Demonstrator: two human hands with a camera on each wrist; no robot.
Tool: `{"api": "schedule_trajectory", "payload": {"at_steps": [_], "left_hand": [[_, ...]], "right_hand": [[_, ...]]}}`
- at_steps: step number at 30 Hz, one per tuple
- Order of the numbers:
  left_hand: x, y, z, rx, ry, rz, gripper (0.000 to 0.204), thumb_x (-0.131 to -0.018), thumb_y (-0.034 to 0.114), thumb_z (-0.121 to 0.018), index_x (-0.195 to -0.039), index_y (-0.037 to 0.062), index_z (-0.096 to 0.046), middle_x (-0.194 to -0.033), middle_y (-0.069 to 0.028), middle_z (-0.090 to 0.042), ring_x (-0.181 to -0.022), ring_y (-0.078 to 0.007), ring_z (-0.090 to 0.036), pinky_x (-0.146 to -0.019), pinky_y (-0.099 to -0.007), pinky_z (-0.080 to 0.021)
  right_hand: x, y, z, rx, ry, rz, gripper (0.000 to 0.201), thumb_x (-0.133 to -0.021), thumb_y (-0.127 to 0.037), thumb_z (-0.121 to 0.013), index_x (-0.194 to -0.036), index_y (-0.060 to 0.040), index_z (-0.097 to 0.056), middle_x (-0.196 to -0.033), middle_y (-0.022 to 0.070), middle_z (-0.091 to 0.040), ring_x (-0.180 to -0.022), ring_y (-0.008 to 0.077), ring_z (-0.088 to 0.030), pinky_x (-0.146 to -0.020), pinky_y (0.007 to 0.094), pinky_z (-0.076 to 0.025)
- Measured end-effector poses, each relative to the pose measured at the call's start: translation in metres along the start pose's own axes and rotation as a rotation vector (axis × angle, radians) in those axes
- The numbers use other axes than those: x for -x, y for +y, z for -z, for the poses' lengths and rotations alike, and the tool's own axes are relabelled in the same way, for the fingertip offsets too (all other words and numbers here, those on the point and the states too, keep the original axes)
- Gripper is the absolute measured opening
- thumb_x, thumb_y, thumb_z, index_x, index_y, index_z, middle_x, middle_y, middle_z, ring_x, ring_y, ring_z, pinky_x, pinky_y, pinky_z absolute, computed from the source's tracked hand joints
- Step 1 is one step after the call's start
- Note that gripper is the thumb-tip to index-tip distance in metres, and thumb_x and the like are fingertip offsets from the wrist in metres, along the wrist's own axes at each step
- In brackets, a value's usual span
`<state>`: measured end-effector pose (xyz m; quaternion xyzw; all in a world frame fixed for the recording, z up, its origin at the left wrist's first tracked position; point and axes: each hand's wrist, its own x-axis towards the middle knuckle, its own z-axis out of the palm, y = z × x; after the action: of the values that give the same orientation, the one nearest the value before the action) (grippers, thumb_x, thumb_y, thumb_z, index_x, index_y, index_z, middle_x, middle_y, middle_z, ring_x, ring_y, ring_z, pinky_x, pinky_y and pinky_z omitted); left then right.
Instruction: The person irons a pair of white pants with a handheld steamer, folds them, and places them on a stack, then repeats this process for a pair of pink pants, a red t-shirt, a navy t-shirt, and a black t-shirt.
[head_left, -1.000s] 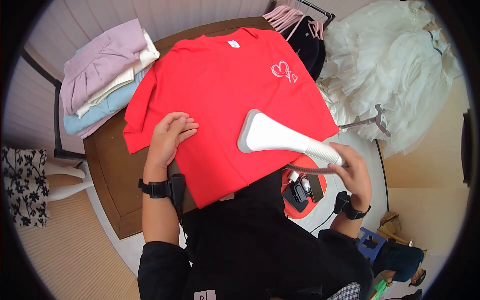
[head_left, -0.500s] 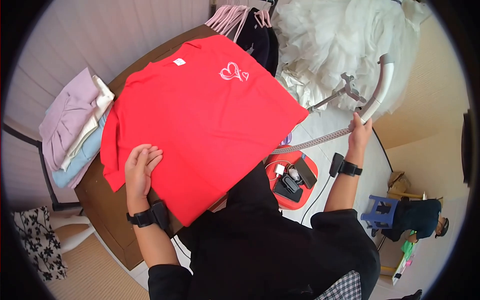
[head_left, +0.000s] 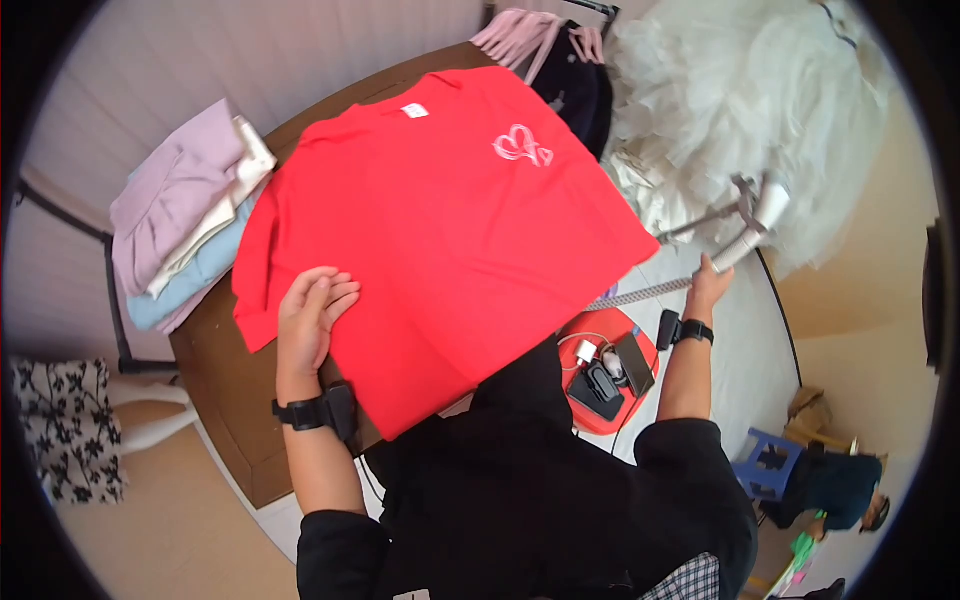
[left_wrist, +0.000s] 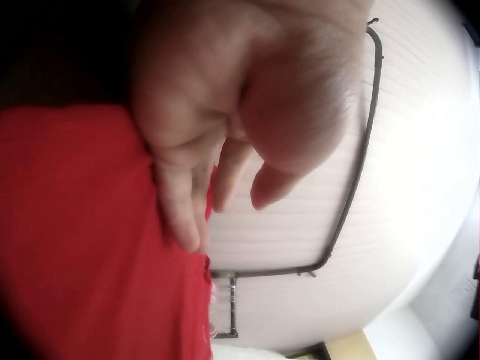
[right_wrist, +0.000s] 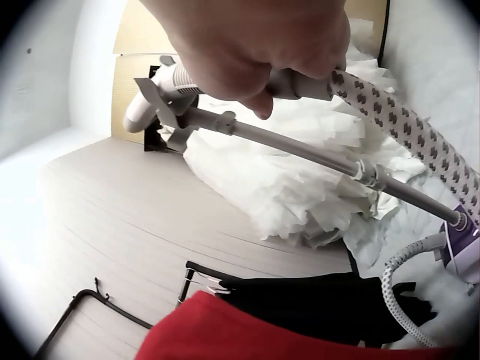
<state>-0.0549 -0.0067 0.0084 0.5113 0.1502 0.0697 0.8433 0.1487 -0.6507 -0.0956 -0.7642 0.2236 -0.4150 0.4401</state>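
A red T-shirt with a white heart print lies spread on a dark wooden table. My left hand rests at the shirt's near left edge, fingers extended and slightly bent, palm turned inward; the left wrist view shows its fingertips against the red cloth. Off to the right, my right hand grips the handle of a white garment steamer, its hose trailing left below the shirt. In the right wrist view, the steamer head is right by the bracket atop a grey stand pole.
Folded clothes are stacked left of the shirt. A red stool holds small devices and cables. White tulle gowns and pink hangers stand at the back right. Another person sits low at the far right.
The steamer has moved from over the shirt out to the right, its head turning away toward the stand's bracket. My left hand stays at the shirt's edge.
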Motion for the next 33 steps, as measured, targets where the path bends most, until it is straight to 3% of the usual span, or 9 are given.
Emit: {"api": "schedule_trajectory", "payload": {"at_steps": [6,8,10,14,18,20,27,29,33], "left_hand": [[-0.001,0.003,-0.002,0.007,0.0,-0.006,0.02,-0.1,0.009,-0.051,-0.113,-0.0051,-0.056,-0.107,-0.0182,-0.064,-0.097,-0.0269,-0.067,-0.087,-0.0364,-0.057],[0.0,0.004,-0.002,0.001,-0.029,0.007,0.02,-0.099,0.009,-0.053,-0.113,-0.0049,-0.056,-0.107,-0.0179,-0.063,-0.097,-0.0262,-0.067,-0.086,-0.0356,-0.057],[0.0,0.005,0.0,0.023,0.004,0.013,0.02,-0.099,0.008,-0.053,-0.115,-0.0042,-0.056,-0.106,-0.018,-0.063,-0.094,-0.0255,-0.067,-0.084,-0.0351,-0.058],[0.0,0.02,0.001,0.047,0.136,-0.185,0.042,-0.098,0.007,-0.052,-0.136,-0.0017,-0.037,-0.101,-0.019,-0.063,-0.085,-0.0248,-0.068,-0.076,-0.035,-0.059],[-0.002,0.03,0.01,0.045,0.52,-0.252,0.062,-0.097,0.007,-0.052,-0.148,0.0014,-0.017,-0.094,-0.0198,-0.064,-0.072,-0.0242,-0.068,-0.066,-0.0326,-0.059],[-0.003,0.026,0.019,0.047,0.58,-0.224,0.057,-0.096,0.008,-0.054,-0.143,-0.0011,-0.023,-0.091,-0.0199,-0.064,-0.065,-0.0235,-0.067,-0.06,-0.031,-0.059],[0.003,0.012,0.016,-0.159,0.337,0.048,0.017,-0.095,0.008,-0.054,-0.107,-0.0048,-0.05,-0.074,-0.0167,-0.064,-0.055,-0.0212,-0.065,-0.048,-0.0297,-0.054],[0.013,0.012,-0.004,-0.118,-0.013,0.11,0.014,-0.095,0.008,-0.055,-0.102,-0.004,-0.052,-0.073,-0.016,-0.064,-0.052,-0.0204,-0.064,-0.047,-0.0284,-0.053],[0.029,0.008,-0.043,-0.213,-0.475,0.227,0.016,-0.097,0.01,-0.053,-0.108,-0.0021,-0.051,-0.08,-0.0164,-0.066,-0.06,-0.0198,-0.067,-0.05,-0.0306,-0.055]], "right_hand": [[0.005,0.003,0.008,-0.104,-0.244,-0.219,0.044,-0.077,-0.006,-0.077,-0.111,0.0032,-0.051,-0.099,0.0121,-0.06,-0.084,0.0224,-0.061,-0.073,0.0385,-0.05],[0.008,-0.011,0.014,-0.083,-0.183,-0.235,0.053,-0.077,-0.006,-0.077,-0.121,0.0052,-0.049,-0.108,0.0148,-0.058,-0.095,0.0227,-0.06,-0.083,0.0366,-0.05],[0.012,-0.017,0.017,0.247,0.08,0.01,0.057,-0.079,-0.005,-0.072,-0.127,0.0083,-0.045,-0.116,0.0181,-0.055,-0.108,0.0258,-0.056,-0.094,0.0365,-0.046],[0.032,-0.099,0.015,0.155,0.111,0.096,0.058,-0.083,-0.007,-0.067,-0.133,0.0095,-0.041,-0.124,0.0205,-0.053,-0.115,0.0265,-0.055,-0.099,0.035,-0.044],[0.054,-0.173,-0.014,-0.226,-0.207,0.168,0.043,-0.09,-0.002,-0.054,-0.131,0.0087,-0.043,-0.126,0.0182,-0.052,-0.116,0.0253,-0.056,-0.096,0.0359,-0.046],[0.071,-0.203,-0.034,-0.333,-0.451,0.098,0.035,-0.092,0.0,-0.054,-0.127,0.0054,-0.049,-0.124,0.0139,-0.055,-0.113,0.0219,-0.057,-0.092,0.0336,-0.048],[0.163,-0.281,-0.092,-0.378,-1.142,0.132,0.019,-0.095,-0.006,-0.059,-0.113,0.0006,-0.06,-0.104,0.0073,-0.064,-0.093,0.0146,-0.064,-0.079,0.0266,-0.053],[0.189,-0.304,-0.1,-0.379,-1.411,0.117,0.019,-0.095,-0.008,-0.06,-0.113,0.0005,-0.06,-0.101,0.0056,-0.065,-0.092,0.0136,-0.064,-0.078,0.0267,-0.053],[0.233,-0.349,-0.111,-0.352,-1.536,0.075,0.021,-0.096,-0.009,-0.06,-0.114,0.0008,-0.058,-0.103,0.0051,-0.065,-0.091,0.0127,-0.064,-0.077,0.0258,-0.052]]}}
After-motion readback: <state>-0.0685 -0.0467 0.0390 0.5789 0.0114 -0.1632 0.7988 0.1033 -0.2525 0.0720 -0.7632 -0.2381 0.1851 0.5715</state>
